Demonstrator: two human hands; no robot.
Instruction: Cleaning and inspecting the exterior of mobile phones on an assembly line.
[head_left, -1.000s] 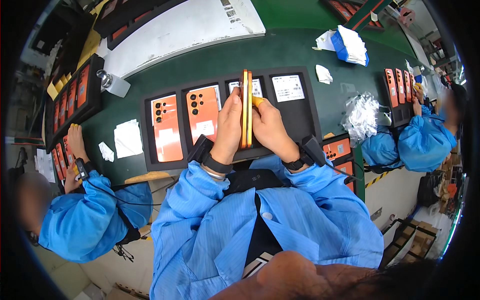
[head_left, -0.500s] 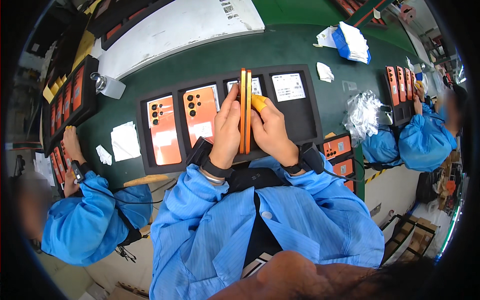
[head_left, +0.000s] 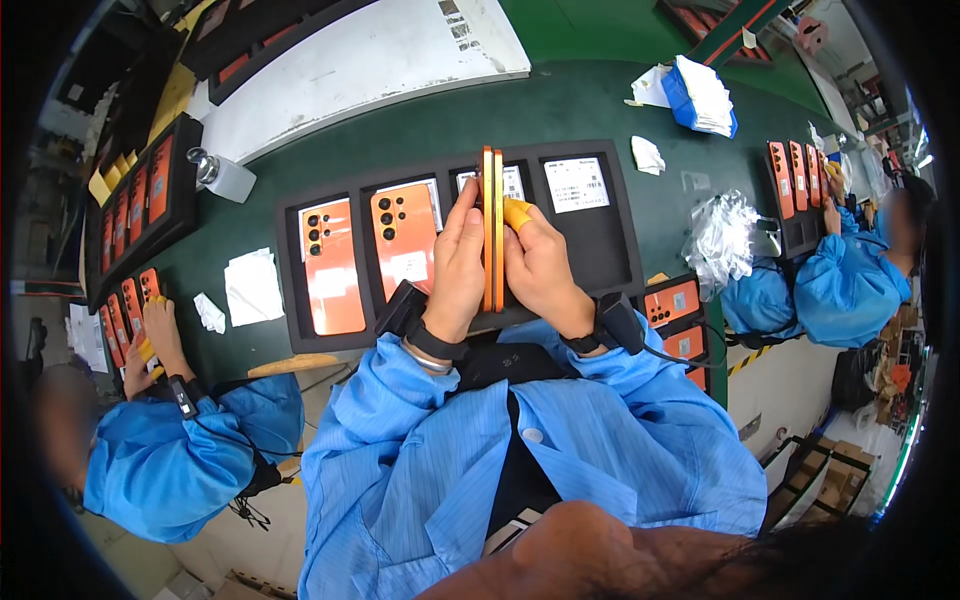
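Two orange phones (head_left: 494,235) stand edge-on, pressed back to back or face to face, between my palms. My left hand (head_left: 460,265) lies along the left phone with straight fingers. On the other side, my right hand (head_left: 541,265) grips the right phone, with yellow finger covers on at least one finger. Below them is a black foam tray (head_left: 362,245) with compartments. An orange phone (head_left: 334,275) lies camera side up in the leftmost one, and a second phone (head_left: 405,240) beside it. White printed labels (head_left: 575,184) show in the other compartments.
Beside the tray lie white cloths (head_left: 253,287), a metal-topped bottle (head_left: 222,175) and crumpled clear plastic (head_left: 720,240). A blue box (head_left: 703,95) of white wipes stands at the far right. Co-workers handle phones in trays on both sides. More phones (head_left: 672,300) lie at the right edge.
My hands and the two phones stay almost in place, with only a slight shift in the view. The left co-worker's hands have moved over the phones in their tray.
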